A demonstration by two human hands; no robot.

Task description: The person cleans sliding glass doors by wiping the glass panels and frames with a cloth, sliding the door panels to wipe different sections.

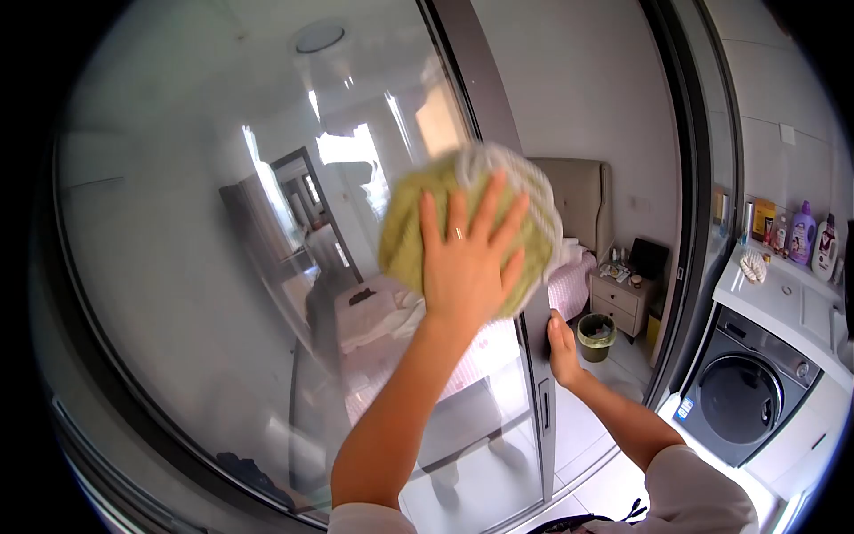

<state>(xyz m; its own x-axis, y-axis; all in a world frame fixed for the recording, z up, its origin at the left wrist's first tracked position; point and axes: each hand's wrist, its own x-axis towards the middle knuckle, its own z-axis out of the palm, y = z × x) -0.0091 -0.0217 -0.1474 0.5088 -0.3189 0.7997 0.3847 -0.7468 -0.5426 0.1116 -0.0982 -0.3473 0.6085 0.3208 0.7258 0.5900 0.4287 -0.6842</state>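
A: Log the step in hand.
B: Judged as wiping: your left hand spreads flat over a green cloth, apparently against the right side of the glass panel and overlapping its dark frame. Cloth edges blurred.
A: State of your grip?
B: Left: fingers fanned, not curled around the cloth; it seems held by palm pressure. Right: your right hand is at the frame's right edge, below the cloth. Cannot tell whether it clasps or merely steadies; some fingers are hidden.
A: Surroundings?
B: Far beyond the opening, a waste bin. At right, a washing machine under a white surface.
A: What does your next move call for?
B: My judgement: even palm pressure, the cloth spread flat, and your right fingers clear of the sliding edge.
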